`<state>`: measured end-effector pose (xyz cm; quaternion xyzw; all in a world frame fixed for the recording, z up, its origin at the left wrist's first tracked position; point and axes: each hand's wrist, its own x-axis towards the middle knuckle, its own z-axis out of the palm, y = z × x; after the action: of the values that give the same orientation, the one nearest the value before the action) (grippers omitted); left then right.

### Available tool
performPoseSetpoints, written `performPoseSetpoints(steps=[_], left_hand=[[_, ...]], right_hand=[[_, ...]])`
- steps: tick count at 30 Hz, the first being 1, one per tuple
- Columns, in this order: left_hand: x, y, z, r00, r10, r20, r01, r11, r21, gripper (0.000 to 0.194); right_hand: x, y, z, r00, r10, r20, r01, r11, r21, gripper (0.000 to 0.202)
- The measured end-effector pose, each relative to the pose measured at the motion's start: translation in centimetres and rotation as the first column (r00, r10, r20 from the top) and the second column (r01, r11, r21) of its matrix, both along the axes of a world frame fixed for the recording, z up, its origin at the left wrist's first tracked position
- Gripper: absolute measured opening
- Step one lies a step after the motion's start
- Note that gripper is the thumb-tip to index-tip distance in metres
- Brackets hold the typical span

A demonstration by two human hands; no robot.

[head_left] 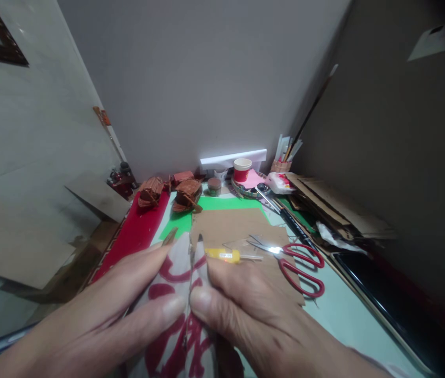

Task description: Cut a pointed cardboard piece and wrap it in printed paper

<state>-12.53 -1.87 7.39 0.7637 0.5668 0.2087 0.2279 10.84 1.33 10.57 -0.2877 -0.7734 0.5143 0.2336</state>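
Observation:
A pale, pointed folded piece [177, 278] with red painted marks is held between both hands. Down its middle runs a seam, and its far end tapers to narrow tips. My left hand [128, 294] is closed along its left side, thumb pressed on the top near the seam. From the right, my right hand [254, 310] grips it, its thumb at the same seam. The fingers beneath are hidden. Just past my right hand lie a yellow-handled tool [222, 255] and red-handled scissors [301, 265], blades partly spread, on a brown cardboard sheet [234, 223].
Brown model boats [186, 194] stand at the back left. Behind the cardboard are a red cup [242, 170] and a round jar [214, 186]. Stacked cardboard [332, 205], a black-handled knife-like tool [295, 226] and a dark phone-like slab [380, 304] line the right side. Walls enclose the table.

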Motion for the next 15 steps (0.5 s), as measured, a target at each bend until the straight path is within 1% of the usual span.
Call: performPoseSetpoints(steps=[4,6,8,9,11,12,13,15], left_hand=[[0.7,-0.2,0.5,0.996,0.037,0.087,-0.038,0.999,0.016,0.049],[0.6,-0.3,0.3,0.996,0.030,0.078,-0.026,0.998,-0.048,0.048],[0.1,-0.5,-0.4,0.997,0.042,0.065,-0.038,0.997,-0.062,0.048],[-0.3,-0.6,-0.9,0.996,0.058,0.070,-0.056,0.998,-0.029,0.047],[-0.9,-0.7,-1.7,0.990,0.104,0.095,-0.113,0.990,0.089,0.055],[-1.1,-0.7,-2.0,0.987,0.118,0.106,-0.129,0.986,0.104,0.057],[-1.1,-0.7,-2.1,0.987,0.133,0.089,-0.139,0.988,0.070,0.055],[-0.8,-0.5,-1.9,0.993,0.106,0.060,-0.106,0.994,-0.003,0.049]], right_hand=[[0.1,-0.2,0.3,1.000,-0.001,-0.003,0.001,1.000,0.001,0.028],[0.0,-0.3,0.2,1.000,-0.019,-0.015,0.019,1.000,-0.004,0.029],[0.0,-0.3,-0.1,0.999,-0.040,-0.018,0.040,0.999,-0.011,0.032],[0.0,-0.2,-0.2,0.999,-0.045,-0.014,0.044,0.999,-0.014,0.034],[0.0,-0.1,-0.4,0.998,-0.059,-0.006,0.058,0.998,-0.018,0.038],[0.0,0.0,-0.5,0.998,-0.057,-0.010,0.057,0.998,-0.016,0.038],[0.0,0.0,-0.6,0.998,-0.057,-0.018,0.057,0.998,-0.010,0.038],[0.0,0.0,-0.7,0.998,-0.052,-0.021,0.052,0.999,-0.001,0.038]])
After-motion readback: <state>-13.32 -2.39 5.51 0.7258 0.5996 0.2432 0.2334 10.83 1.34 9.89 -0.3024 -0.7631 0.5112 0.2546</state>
